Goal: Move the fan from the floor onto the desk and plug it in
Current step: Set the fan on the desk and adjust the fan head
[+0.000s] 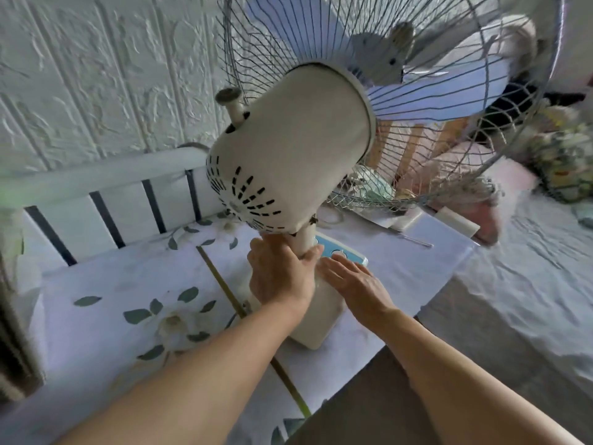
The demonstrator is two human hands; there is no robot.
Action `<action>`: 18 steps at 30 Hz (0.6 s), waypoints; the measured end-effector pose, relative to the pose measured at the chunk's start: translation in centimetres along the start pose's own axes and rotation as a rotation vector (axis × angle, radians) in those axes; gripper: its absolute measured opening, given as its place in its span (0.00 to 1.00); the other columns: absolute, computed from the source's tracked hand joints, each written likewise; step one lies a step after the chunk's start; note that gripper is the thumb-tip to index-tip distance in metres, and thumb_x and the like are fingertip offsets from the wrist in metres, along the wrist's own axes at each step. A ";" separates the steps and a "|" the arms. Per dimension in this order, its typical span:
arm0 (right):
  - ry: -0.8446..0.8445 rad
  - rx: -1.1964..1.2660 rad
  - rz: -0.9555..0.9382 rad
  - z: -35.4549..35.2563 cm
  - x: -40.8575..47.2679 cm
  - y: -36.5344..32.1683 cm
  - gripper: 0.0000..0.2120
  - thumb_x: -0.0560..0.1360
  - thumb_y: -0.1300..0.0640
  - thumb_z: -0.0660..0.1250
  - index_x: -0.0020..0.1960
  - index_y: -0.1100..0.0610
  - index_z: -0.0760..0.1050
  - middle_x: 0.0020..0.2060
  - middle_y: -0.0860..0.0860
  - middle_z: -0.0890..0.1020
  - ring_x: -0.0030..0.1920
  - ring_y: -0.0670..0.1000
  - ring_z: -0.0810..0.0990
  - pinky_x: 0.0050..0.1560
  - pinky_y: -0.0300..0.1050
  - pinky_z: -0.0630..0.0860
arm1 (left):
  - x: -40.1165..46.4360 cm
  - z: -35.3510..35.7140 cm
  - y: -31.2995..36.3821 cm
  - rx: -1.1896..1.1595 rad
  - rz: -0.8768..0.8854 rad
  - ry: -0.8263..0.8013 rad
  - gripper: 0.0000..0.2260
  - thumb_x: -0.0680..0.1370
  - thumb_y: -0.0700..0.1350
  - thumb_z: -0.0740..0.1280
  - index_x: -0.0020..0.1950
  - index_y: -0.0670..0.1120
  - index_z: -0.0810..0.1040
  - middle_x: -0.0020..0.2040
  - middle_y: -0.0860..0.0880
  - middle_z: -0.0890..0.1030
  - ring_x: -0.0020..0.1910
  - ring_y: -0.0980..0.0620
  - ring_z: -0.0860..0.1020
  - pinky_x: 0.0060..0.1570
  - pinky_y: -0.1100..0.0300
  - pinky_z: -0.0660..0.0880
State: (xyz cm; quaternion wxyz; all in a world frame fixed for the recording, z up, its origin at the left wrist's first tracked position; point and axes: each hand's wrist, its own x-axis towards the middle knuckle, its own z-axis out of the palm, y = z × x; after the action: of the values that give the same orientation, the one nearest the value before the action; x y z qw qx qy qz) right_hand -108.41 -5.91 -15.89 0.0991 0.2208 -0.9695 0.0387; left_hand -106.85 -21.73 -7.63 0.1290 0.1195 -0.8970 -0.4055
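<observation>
Fan cage cropped above, left hand hiding neck

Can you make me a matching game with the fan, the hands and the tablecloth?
Things:
1. left hand
2. right hand
3. fan blades
4. tablecloth

Descriptions:
A. pale blue, inside the wire cage
B. wrapped around the fan's neck
C. white with green leaves
D. lying flat on the fan's base

Pairs: 1-B, 2-D, 3-A, 4-C
</observation>
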 end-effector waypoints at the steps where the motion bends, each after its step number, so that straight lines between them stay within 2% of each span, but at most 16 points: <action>1: -0.022 -0.010 0.009 0.2 0.0 0.0 0.29 0.76 0.65 0.62 0.74 0.49 0.61 0.73 0.47 0.66 0.74 0.53 0.61 0.67 0.52 0.68 | 0.1 -0.2 -0.1 0.014 0.007 -0.020 0.32 0.69 0.60 0.69 0.65 0.43 0.66 0.62 0.42 0.73 0.64 0.42 0.70 0.54 0.49 0.72; 5: -0.152 -0.051 0.100 -0.6 -0.1 -1.1 0.38 0.73 0.66 0.64 0.77 0.50 0.52 0.76 0.48 0.55 0.77 0.52 0.50 0.74 0.52 0.57 | 1.0 -1.6 -0.9 -0.022 0.025 -0.199 0.32 0.68 0.61 0.70 0.64 0.42 0.70 0.61 0.43 0.76 0.62 0.43 0.74 0.59 0.50 0.74; 7: -0.180 0.070 0.306 -1.4 -0.3 -2.7 0.42 0.69 0.61 0.68 0.77 0.50 0.50 0.77 0.51 0.51 0.77 0.54 0.48 0.75 0.54 0.55 | 1.6 -2.9 -1.5 -0.075 0.053 -0.305 0.28 0.69 0.58 0.71 0.62 0.43 0.74 0.60 0.44 0.79 0.60 0.45 0.77 0.57 0.57 0.73; 9: -0.230 0.272 0.527 -2.0 -0.7 -4.8 0.46 0.66 0.57 0.71 0.76 0.50 0.48 0.75 0.56 0.49 0.75 0.59 0.49 0.73 0.54 0.58 | 2.3 -4.1 -1.8 -0.091 0.098 -0.403 0.23 0.71 0.54 0.71 0.61 0.43 0.76 0.60 0.46 0.80 0.60 0.47 0.77 0.55 0.62 0.71; 11: -0.308 0.363 0.602 -1.9 -1.4 -6.7 0.48 0.64 0.55 0.73 0.75 0.46 0.47 0.74 0.57 0.46 0.74 0.61 0.47 0.72 0.55 0.62 | 3.0 -4.7 -1.9 -0.097 0.134 -0.504 0.21 0.72 0.51 0.71 0.62 0.43 0.76 0.61 0.46 0.80 0.62 0.48 0.76 0.59 0.59 0.71; 13: -0.343 0.392 0.626 -1.4 -2.0 -8.2 0.50 0.64 0.53 0.74 0.75 0.42 0.45 0.74 0.56 0.40 0.74 0.62 0.44 0.72 0.56 0.60 | 3.3 -4.9 -1.9 -0.123 0.150 -0.593 0.21 0.73 0.49 0.70 0.64 0.42 0.74 0.62 0.47 0.79 0.62 0.48 0.76 0.60 0.58 0.71; 15: -0.320 0.400 0.654 -1.1 -2.1 -9.2 0.52 0.63 0.50 0.75 0.74 0.41 0.44 0.74 0.55 0.38 0.74 0.62 0.45 0.72 0.55 0.58 | 3.4 -4.9 -1.9 -0.164 0.161 -0.651 0.22 0.74 0.47 0.70 0.65 0.42 0.72 0.62 0.46 0.79 0.61 0.47 0.77 0.60 0.56 0.72; 18: -0.222 0.373 0.669 -0.7 -1.8 -10.1 0.50 0.63 0.52 0.76 0.74 0.42 0.47 0.73 0.57 0.41 0.71 0.62 0.51 0.70 0.54 0.62 | 3.6 -4.5 -2.1 -0.262 0.160 -0.684 0.22 0.73 0.45 0.71 0.65 0.42 0.71 0.60 0.44 0.80 0.58 0.46 0.78 0.62 0.49 0.74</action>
State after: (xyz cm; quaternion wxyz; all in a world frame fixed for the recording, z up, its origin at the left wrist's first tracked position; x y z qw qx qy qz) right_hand -102.28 -14.10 -15.29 -0.0660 -0.0900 -0.9691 0.2200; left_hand -108.53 -27.37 -5.83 -0.1325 -0.1110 -0.8352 -0.5220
